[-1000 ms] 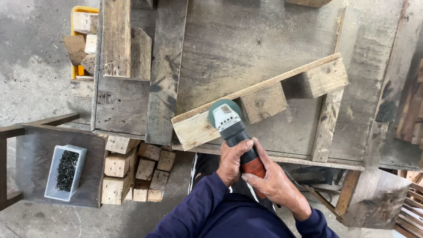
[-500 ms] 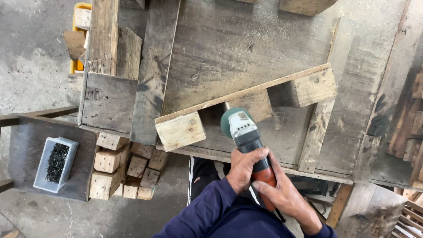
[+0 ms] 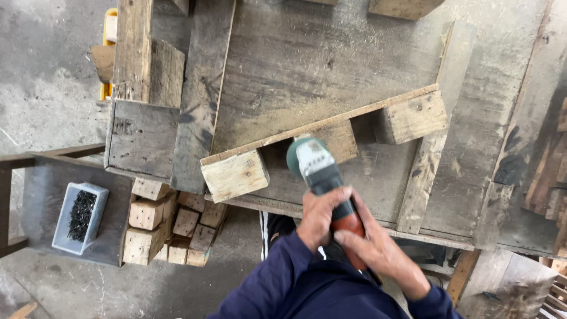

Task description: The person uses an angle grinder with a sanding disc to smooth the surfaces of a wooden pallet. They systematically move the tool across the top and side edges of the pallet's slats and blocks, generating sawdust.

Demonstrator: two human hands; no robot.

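1. Angle grinder (image 3: 322,177) is lying straight ahead of the person, its long axis running away from the body and tilting slightly leftward, with the green-and-white head at the far end and the red-brown handle near the hands.
2. Both hands are closing around that handle: the left hand (image 3: 319,215) is wrapping the body just behind the head, and the right hand (image 3: 378,251) is gripping the rear end, nearer the body.
3. The grinder's head is meeting the pallet piece (image 3: 325,139), a pale plank on three blocks that is lying on the worktop (image 3: 331,65) with its long axis rising from lower left to upper right; the head is sitting between the left block (image 3: 235,175) and the middle block, against the plank's near edge. Whether the disc is touching wood is hidden.
4. The left hand is nearer the contact point.
5. Off to the left, a pale rectangular tray of dark nails (image 3: 80,217) is resting on a low grey surface, beside a stack of cut wooden blocks (image 3: 168,224); a yellow object (image 3: 107,56) is showing at the upper left.
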